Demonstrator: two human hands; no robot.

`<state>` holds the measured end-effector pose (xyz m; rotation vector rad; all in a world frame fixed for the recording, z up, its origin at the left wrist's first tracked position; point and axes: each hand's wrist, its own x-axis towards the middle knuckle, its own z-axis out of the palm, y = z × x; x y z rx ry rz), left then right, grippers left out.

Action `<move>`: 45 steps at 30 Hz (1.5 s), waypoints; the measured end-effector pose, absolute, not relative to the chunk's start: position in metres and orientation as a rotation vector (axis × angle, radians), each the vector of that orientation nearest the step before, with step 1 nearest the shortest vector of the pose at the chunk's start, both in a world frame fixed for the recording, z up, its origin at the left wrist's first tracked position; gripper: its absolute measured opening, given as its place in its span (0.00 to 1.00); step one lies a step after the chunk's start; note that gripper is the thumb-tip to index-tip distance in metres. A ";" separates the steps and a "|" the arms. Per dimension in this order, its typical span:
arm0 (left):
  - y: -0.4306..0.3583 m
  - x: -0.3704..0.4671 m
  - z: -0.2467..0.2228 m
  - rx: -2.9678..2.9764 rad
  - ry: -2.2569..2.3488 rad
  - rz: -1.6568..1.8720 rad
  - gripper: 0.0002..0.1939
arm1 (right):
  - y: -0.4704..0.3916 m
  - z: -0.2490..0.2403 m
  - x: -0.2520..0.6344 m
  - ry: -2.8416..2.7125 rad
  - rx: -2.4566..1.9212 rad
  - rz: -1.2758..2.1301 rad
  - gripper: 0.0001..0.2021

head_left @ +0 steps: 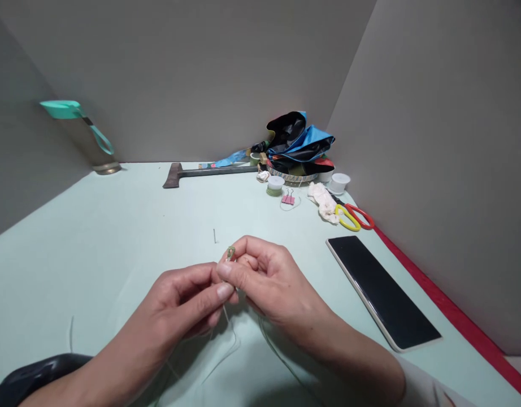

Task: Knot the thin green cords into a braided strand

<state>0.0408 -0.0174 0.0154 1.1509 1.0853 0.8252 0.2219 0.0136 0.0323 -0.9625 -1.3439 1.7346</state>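
The right hand (281, 282) pinches a green loop (230, 252) above the desk (129, 226), the left hand (171, 305) closed just below; trailing threads (235, 338) could tangle if the hands twist, or the loop slip from a slack pinch.

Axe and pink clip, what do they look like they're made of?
Axe: head probably iron or steel, from its dull, rust-brown surface; the dark handle could be metal or painted wood, unclear from here. Clip: likely pink-coated metal, given its thin wire-like arms.
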 end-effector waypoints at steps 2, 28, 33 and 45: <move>-0.015 0.042 0.017 1.160 1.123 0.829 0.19 | 0.013 0.030 0.221 -1.353 -0.948 1.727 0.21; 0.009 0.026 0.022 0.967 1.177 0.948 0.23 | -0.006 0.029 0.220 -1.731 -1.237 1.617 0.14; 0.007 0.025 0.020 1.024 1.142 0.922 0.24 | 0.001 0.021 0.209 -1.471 -0.984 1.869 0.11; 0.025 0.010 0.007 1.134 1.131 0.856 0.14 | -0.076 0.005 0.229 -1.299 -1.124 2.067 0.21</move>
